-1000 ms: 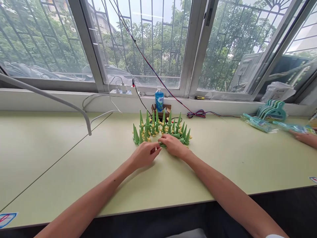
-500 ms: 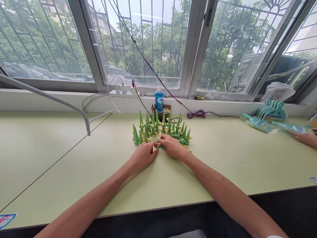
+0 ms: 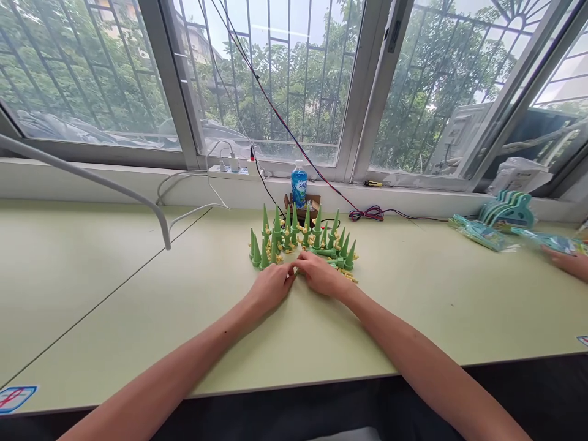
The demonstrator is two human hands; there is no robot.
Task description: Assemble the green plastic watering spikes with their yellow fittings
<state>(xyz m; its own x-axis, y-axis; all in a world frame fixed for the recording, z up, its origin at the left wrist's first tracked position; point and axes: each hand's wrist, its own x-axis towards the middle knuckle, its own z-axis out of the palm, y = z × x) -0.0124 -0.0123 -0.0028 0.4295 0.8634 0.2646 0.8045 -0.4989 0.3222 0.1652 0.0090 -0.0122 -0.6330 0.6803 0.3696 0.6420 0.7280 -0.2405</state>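
A cluster of green cone-shaped spikes with small yellow parts [image 3: 301,239] stands upright on the pale green table [image 3: 138,294], some lying flat at its right. My left hand [image 3: 271,286] and my right hand [image 3: 321,274] meet fingertip to fingertip at the near edge of the cluster. Both hands have their fingers curled together around a small piece that they hide. What that piece is I cannot make out.
A blue-labelled water bottle [image 3: 298,185] stands on a small box at the window ledge behind the cluster. Red and black wires [image 3: 367,213] and a white cable [image 3: 193,211] run along the back. Teal packaged items [image 3: 496,220] lie far right, near another person's hand [image 3: 567,260].
My hands have shifted slightly toward the cluster and closer together. The view has tilted a little; the cluster stays in place.
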